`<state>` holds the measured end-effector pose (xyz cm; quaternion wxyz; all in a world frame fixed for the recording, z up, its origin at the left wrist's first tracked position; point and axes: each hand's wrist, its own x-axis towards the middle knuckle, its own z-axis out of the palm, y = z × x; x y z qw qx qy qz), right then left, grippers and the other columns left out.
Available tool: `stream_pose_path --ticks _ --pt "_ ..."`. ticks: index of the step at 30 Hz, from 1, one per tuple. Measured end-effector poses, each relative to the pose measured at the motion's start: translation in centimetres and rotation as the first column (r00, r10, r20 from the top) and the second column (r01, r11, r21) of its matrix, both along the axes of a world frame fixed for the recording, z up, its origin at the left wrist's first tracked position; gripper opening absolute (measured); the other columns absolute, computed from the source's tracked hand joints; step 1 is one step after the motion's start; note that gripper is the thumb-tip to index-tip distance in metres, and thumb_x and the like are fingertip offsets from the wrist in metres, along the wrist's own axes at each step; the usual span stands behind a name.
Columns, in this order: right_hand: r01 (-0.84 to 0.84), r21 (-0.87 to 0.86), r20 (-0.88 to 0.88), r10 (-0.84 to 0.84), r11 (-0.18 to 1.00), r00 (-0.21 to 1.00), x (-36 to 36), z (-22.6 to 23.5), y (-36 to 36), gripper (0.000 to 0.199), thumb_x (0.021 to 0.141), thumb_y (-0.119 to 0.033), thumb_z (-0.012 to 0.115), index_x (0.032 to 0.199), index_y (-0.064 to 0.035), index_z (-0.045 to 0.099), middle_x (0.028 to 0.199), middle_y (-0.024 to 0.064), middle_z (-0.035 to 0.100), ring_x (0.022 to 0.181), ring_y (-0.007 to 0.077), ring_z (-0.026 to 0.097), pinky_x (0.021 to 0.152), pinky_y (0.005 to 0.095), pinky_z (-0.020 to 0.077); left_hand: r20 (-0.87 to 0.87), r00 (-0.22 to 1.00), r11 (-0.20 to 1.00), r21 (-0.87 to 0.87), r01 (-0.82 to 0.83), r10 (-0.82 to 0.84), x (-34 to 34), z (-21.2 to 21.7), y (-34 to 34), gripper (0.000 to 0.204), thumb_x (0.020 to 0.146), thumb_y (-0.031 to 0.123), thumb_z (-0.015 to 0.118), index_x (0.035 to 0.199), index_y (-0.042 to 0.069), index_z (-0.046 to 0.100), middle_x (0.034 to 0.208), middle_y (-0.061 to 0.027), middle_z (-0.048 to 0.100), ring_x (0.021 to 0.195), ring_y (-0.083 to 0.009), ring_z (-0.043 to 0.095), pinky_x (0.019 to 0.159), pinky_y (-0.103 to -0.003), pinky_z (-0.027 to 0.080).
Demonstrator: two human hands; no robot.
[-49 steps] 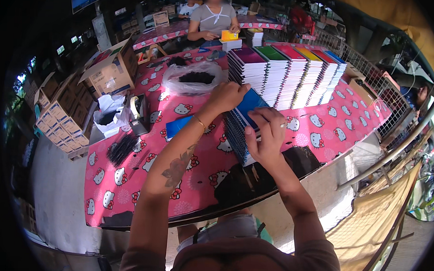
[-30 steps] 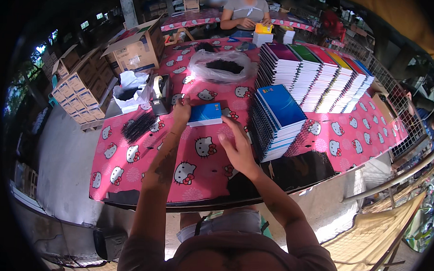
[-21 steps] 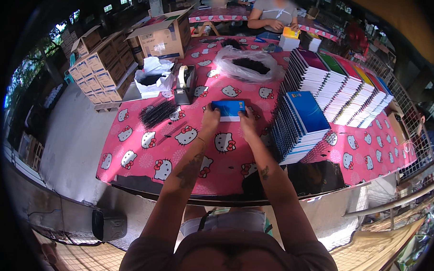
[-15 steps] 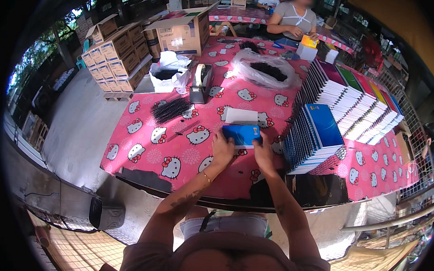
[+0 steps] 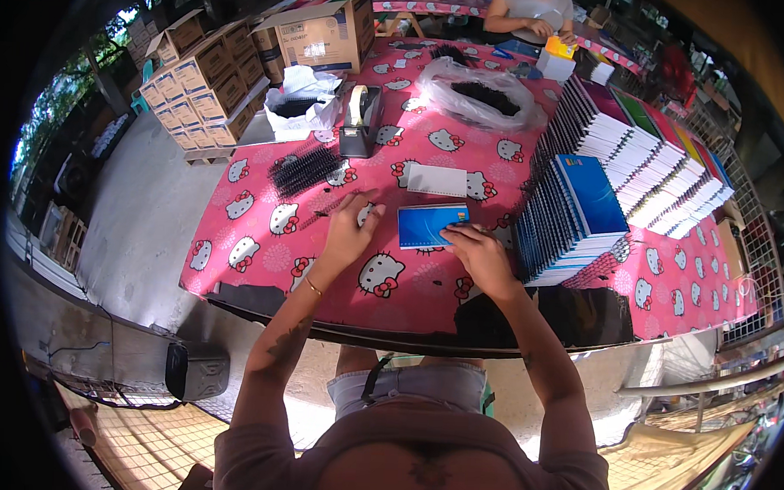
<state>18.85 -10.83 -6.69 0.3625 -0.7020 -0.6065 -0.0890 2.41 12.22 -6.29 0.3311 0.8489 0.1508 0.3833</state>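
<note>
A small blue notebook (image 5: 423,224) lies on the pink patterned table before me, with a row of small holes along its near edge. My right hand (image 5: 480,255) holds its right end, fingers bent over the cover. Off to the left of it, my left hand (image 5: 351,231) hovers empty with thumb and fingers apart. That hand is nearest a loose black binding coil (image 5: 318,218), partly hidden by it. Farther off lies a bunch of black binding coils (image 5: 304,173). A white sheet or pad (image 5: 437,180) with a punched edge rests just beyond the notebook.
Stacks of blue spiral notebooks (image 5: 574,221) and multicoloured ones (image 5: 641,159) stand at right. A tape dispenser (image 5: 359,127), a white bag (image 5: 302,104), a plastic bag of coils (image 5: 479,92) and a carton (image 5: 326,40) stand farther back. Another person (image 5: 529,16) works at the far side.
My left hand has let go of the notebook and moved left toward the coils. My right hand has shifted on the notebook's right end. The view has tilted down slightly.
</note>
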Motion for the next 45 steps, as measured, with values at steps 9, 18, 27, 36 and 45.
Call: stream_pose_path --ticks 9,18,27,36,45 --pt "-0.138 -0.086 -0.167 0.123 0.987 0.978 2.2 2.8 1.0 0.024 0.087 -0.01 0.07 0.11 -0.0053 0.071 0.101 0.0154 0.071 0.09 0.0348 0.068 0.081 0.0418 0.054 -0.173 0.957 0.893 0.351 0.28 -0.232 1.0 2.0 -5.1 0.027 0.084 0.007 0.071 0.111 0.004 0.069 0.093 -0.0136 0.068 0.08 -0.0327 0.066 0.07 -0.041 0.054" --pt "0.021 0.109 -0.688 0.06 0.994 0.723 -5.1 4.3 -5.4 0.032 0.084 -0.014 0.079 0.112 -0.0044 0.067 0.098 0.0097 0.072 0.09 0.0183 0.069 0.079 0.0302 0.053 -0.159 0.86 0.872 -0.163 0.462 -0.485 -1.6 6.5 -8.3 0.024 0.091 0.012 0.069 0.112 0.001 0.069 0.096 -0.0157 0.07 0.081 -0.0244 0.069 0.07 -0.033 0.052" --pt "0.049 0.194 -0.448 0.044 0.98 0.893 -5.3 0.1 -7.4 0.017 0.081 -0.001 0.077 0.095 -0.0062 0.069 0.093 0.0081 0.068 0.084 0.0212 0.069 0.072 0.0312 0.0533 -0.311 0.866 0.871 0.176 0.459 -0.393 3.5 1.5 -4.3 0.026 0.086 0.019 0.074 0.108 0.005 0.073 0.108 -0.0134 0.072 0.101 -0.0337 0.069 0.089 -0.04 0.055" --pt "0.08 0.267 -0.523 0.075 0.96 0.849 -5.8 -1.7 -5.9 0.022 0.08 -0.005 0.079 0.097 -0.0056 0.066 0.096 0.0088 0.067 0.087 0.0206 0.068 0.074 0.0325 0.053 -0.021 0.992 0.949 0.29 0.126 -0.125 1.5 8.2 -6.4 0.01 0.087 0.004 0.066 0.096 -0.001 0.064 0.087 -0.0174 0.067 0.074 -0.0337 0.066 0.067 -0.043 0.052" --pt "0.018 0.477 -0.749 0.396 0.879 0.531 -5.5 -4.6 -5.5 0.057 0.095 -0.046 0.064 0.126 -0.0005 0.047 0.108 0.0125 0.062 0.101 0.0183 0.06 0.088 0.0322 0.0478 -0.15 0.966 0.817 0.516 0.259 -0.212 -4.3 3.1 -12.4 0.034 0.073 0.005 0.074 0.107 0.008 0.069 0.109 -0.0108 0.06 0.102 -0.0293 0.059 0.09 -0.049 0.045"
